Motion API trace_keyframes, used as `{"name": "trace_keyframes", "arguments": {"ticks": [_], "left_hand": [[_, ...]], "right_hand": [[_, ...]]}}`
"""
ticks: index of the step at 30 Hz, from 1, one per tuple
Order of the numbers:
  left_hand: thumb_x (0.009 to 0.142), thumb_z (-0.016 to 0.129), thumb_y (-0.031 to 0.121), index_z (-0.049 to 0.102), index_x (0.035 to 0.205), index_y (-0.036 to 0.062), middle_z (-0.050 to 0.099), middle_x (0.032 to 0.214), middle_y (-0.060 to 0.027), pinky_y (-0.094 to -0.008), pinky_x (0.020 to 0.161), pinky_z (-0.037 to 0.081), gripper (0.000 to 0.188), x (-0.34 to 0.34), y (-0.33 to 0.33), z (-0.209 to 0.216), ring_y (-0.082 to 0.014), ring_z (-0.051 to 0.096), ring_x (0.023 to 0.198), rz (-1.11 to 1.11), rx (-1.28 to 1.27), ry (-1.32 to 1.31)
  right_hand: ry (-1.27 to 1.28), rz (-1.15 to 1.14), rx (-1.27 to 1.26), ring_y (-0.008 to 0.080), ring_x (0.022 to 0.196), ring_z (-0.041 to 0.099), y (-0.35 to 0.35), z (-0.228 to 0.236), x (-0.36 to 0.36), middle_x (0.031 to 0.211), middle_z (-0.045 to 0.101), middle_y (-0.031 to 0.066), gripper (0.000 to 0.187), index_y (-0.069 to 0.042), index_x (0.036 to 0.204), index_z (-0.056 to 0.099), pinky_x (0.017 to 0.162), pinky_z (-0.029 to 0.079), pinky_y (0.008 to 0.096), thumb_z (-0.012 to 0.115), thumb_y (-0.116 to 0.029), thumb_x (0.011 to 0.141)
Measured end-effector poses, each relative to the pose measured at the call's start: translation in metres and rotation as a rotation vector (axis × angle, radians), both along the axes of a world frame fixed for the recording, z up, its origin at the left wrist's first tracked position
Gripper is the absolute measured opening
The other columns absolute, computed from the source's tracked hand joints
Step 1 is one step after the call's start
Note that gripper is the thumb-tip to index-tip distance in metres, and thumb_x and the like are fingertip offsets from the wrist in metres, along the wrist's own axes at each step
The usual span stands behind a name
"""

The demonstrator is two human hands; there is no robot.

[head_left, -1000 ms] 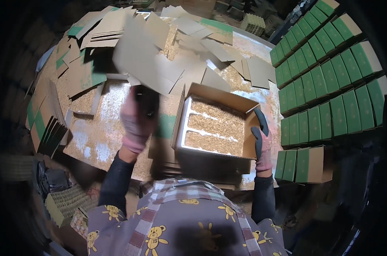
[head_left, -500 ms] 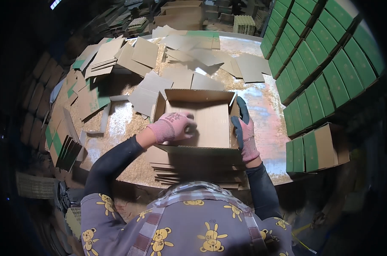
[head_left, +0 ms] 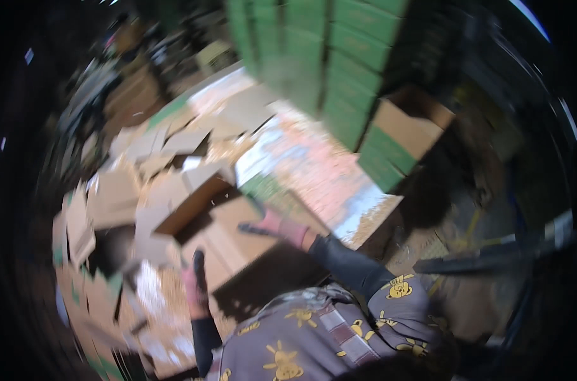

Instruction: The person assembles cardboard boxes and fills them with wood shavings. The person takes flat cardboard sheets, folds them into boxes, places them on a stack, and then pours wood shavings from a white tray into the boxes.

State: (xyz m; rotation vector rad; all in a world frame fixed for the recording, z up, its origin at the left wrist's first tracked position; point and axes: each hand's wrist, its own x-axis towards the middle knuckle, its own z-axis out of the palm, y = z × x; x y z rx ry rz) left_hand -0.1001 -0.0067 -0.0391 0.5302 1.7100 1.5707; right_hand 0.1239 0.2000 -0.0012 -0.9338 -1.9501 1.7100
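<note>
A cardboard box (head_left: 222, 244) stands tilted in the view before me, a brown flap lying over part of its top and a dark opening at its far left. A green panel (head_left: 269, 189) sticks out on its far side. My right hand (head_left: 277, 227), in a pink glove with dark fingers, rests on the flap with thumb and fingers spread. At the box's near left side is my left hand (head_left: 196, 282), gloved alike, a dark finger stretched upward along the cardboard. Motion blur softens both hands.
Loose flat cardboard pieces (head_left: 114, 197) cover the left and far part of the table (head_left: 307, 171), which is strewn with shavings. Green boxes (head_left: 352, 76) are stacked high beyond its right side. An open green and brown box (head_left: 406, 133) stands at the stack's near end.
The view has swung to the right. My left hand has come out of the box to its side, my right hand has moved onto its top, and a flap now covers part of the opening.
</note>
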Motion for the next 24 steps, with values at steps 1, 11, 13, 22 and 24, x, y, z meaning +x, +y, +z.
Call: {"name": "trace_keyframes", "arguments": {"ticks": [1,11,13,22,24], "left_hand": [[0.097,0.056,0.018,0.039,0.139,-0.0058,0.052,0.134,-0.0140,-0.0324,0.103,0.042,0.051,-0.002,-0.011,-0.009,-0.0206,0.052,0.120,-0.002,0.065,0.026],[0.096,0.053,0.007,0.029,0.148,0.0006,0.031,0.153,-0.0149,-0.0398,0.117,0.026,0.057,0.165,0.172,0.054,-0.0265,0.033,0.140,-0.533,0.532,-0.160],[0.097,0.054,0.016,0.025,0.150,0.0033,0.028,0.155,-0.0139,-0.0392,0.118,0.024,0.061,0.237,0.222,0.082,-0.0253,0.028,0.142,-0.536,0.663,0.842],[0.091,0.065,0.036,0.032,0.148,0.0082,0.037,0.147,-0.0099,-0.0395,0.083,0.052,0.071,0.451,0.395,0.111,-0.0232,0.053,0.113,-0.766,0.014,-0.477],[0.093,0.059,0.045,0.030,0.149,0.0133,0.035,0.149,-0.0125,-0.0460,0.091,0.050,0.071,0.450,0.399,0.119,-0.0297,0.052,0.118,-0.857,-0.040,-0.454]], "right_hand": [[0.086,0.085,0.028,0.0277,0.138,0.035,-0.006,0.015,0.011,0.149,0.037,0.0189,0.113,-0.001,0.152,0.019,0.112,0.030,0.0320,0.084,-0.040,0.069],[0.694,-0.518,0.296,0.0228,0.120,0.054,0.138,0.108,0.358,0.134,0.055,0.0125,0.050,0.000,0.140,0.044,0.103,0.042,0.0323,0.050,-0.021,0.095],[0.734,-0.913,0.602,0.0235,0.118,0.056,0.193,0.118,0.441,0.133,0.056,0.0131,0.044,0.001,0.140,0.043,0.103,0.043,0.0339,0.043,-0.013,0.098],[-0.614,-1.480,0.431,0.0253,0.124,0.048,0.316,-0.055,0.550,0.137,0.050,0.0144,0.046,-0.001,0.141,0.040,0.108,0.037,0.0371,0.045,-0.017,0.098],[-0.747,-1.444,0.380,0.0257,0.125,0.047,0.312,-0.074,0.561,0.138,0.049,0.0147,0.046,-0.002,0.141,0.040,0.109,0.036,0.0378,0.045,-0.017,0.098]]}}
